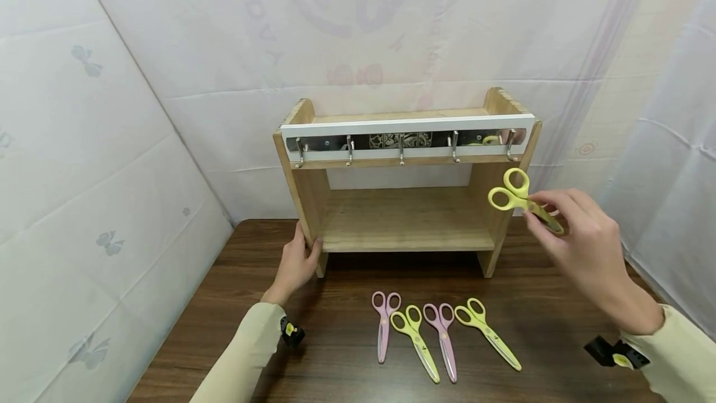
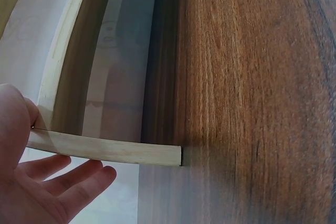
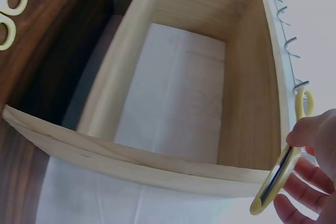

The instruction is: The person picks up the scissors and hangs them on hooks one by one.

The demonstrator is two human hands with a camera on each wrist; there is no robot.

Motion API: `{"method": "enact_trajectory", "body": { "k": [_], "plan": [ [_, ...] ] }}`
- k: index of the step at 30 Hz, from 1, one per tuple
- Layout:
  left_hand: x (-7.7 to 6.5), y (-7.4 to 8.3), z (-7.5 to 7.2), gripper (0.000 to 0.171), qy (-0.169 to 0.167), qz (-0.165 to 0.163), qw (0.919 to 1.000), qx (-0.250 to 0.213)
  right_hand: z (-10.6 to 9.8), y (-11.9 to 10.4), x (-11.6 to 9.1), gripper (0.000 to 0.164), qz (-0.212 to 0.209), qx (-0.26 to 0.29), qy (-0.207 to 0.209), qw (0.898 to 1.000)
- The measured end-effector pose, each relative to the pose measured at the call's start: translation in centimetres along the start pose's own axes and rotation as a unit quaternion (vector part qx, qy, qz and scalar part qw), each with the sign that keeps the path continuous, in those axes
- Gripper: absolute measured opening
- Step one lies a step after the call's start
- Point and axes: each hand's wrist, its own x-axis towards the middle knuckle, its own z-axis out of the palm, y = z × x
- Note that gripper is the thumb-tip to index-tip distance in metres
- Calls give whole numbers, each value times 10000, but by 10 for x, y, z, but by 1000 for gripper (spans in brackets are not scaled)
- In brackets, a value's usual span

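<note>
My right hand pinches yellow scissors by the blades, their handle loops up, just below the rightmost hook of a white hook rail. In the right wrist view, the scissors stand beside the frame's edge with a loop near a hook. The rail runs along the upper front of a wooden shelf. My left hand grips the shelf's left side panel low down; the left wrist view shows thumb and fingers on either side of that panel.
On the dark wooden table before the shelf lie pink scissors, yellow scissors, a second pink pair and another yellow pair. White patterned cloth hangs behind and at both sides.
</note>
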Motion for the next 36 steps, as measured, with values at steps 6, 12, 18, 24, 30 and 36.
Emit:
{"method": "enact_trajectory", "body": {
  "k": [6,12,18,24,30,36],
  "plan": [
    [0,0,0,59,21,-17,10000,50,1,-1,13,28,103,31,227,9997],
    [-1,0,0,59,82,50,9999,63,9,3,19,23,241,-23,297,9993],
    [0,0,1,57,120,87,9999,53,20,9,20,25,327,37,334,9989],
    [-1,0,2,57,170,132,9997,63,30,11,18,27,381,59,362,9986],
    [-1,-1,2,56,205,221,9995,65,36,12,14,28,505,85,446,9977],
    [0,-1,2,57,162,152,9997,68,40,12,10,26,564,74,453,9974]
  ]
}}
